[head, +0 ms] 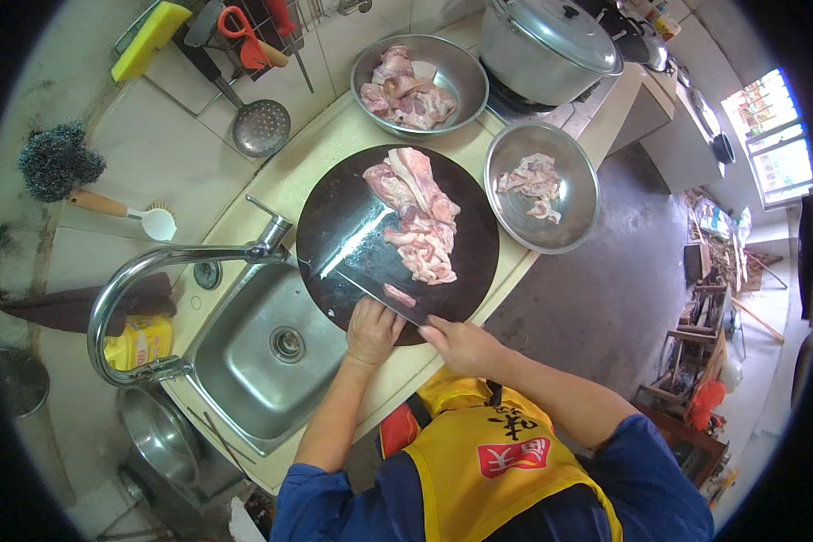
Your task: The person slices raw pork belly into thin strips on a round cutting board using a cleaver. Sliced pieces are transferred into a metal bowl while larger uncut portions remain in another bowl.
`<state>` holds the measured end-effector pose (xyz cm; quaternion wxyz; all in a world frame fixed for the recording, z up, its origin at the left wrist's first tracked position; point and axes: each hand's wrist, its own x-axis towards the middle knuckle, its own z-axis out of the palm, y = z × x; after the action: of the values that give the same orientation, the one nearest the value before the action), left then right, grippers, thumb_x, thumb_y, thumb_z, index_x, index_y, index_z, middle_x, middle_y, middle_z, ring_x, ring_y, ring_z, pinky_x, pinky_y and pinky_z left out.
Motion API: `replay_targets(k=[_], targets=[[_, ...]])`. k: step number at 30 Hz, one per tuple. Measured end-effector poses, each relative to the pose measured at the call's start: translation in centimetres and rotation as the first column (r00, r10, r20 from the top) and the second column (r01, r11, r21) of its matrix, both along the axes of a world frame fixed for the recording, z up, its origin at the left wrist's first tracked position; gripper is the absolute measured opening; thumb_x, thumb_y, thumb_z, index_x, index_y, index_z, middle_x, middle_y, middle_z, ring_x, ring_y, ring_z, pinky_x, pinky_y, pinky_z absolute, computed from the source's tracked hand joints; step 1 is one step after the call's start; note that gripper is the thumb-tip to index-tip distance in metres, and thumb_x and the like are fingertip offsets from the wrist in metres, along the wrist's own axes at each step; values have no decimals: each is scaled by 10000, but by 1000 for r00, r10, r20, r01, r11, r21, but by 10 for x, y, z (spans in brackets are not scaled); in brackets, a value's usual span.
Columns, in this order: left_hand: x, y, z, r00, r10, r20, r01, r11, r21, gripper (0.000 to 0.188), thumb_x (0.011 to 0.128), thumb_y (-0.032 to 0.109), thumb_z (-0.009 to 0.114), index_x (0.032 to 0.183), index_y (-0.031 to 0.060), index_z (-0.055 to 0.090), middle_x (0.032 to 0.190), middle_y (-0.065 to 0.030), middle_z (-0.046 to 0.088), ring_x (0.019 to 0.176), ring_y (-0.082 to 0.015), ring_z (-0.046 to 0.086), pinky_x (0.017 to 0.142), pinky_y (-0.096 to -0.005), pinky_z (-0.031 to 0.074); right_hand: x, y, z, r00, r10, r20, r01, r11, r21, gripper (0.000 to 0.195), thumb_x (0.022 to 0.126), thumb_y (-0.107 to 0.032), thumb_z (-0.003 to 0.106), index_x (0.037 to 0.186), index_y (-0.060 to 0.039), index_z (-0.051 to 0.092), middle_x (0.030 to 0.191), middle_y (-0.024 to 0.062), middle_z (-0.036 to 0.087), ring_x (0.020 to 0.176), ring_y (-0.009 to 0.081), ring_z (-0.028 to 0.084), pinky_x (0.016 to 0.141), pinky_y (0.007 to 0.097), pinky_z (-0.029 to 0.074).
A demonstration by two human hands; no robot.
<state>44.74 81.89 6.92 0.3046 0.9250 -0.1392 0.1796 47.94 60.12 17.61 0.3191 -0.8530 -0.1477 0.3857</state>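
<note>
My right hand [464,344] grips a kitchen knife [386,296], whose blade lies low over the round dark cutting board [339,203]. Close against the near side of the blade is my left hand [372,330], knuckles bent over the board's near edge. Whether its fingers hold something is hidden. Just beyond the blade lies one small strip of meat [399,295]. Farther up the board is a pile of raw pale-pink meat, with large pieces [417,179] at the far end and cut strips [428,254] at the near end.
A stainless steel sink [244,339] with a curved faucet [169,256] adjoins the board's left. Behind stands a metal bowl [471,88] of large meat pieces; a second bowl [586,196] at right holds small pieces. A lidded pot [549,61] sits on the stove.
</note>
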Motion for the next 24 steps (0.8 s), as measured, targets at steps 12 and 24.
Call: replay_targets(k=[12, 24], targets=[[3, -7, 2, 996, 83, 44, -83, 996, -13, 272, 872, 120, 787, 1125, 42, 725, 1163, -150, 675, 1010, -369, 652, 893, -463, 534, 23, 3, -8, 998, -29, -63, 30, 1000, 10, 754, 1130, -605, 363, 1344, 53, 663, 1165, 389, 702, 1167, 515, 677, 1033, 544, 522], [37, 21, 26, 800, 416, -432, -365, 909, 201, 169, 933, 182, 719, 949, 14, 732, 1043, -215, 702, 1012, -433, 679, 902, -519, 556, 62, -108, -14, 566, -295, -770, 588, 799, 125, 722, 1055, -794, 384, 776, -131, 450, 597, -24, 420, 471, 121, 398, 474, 317, 402]])
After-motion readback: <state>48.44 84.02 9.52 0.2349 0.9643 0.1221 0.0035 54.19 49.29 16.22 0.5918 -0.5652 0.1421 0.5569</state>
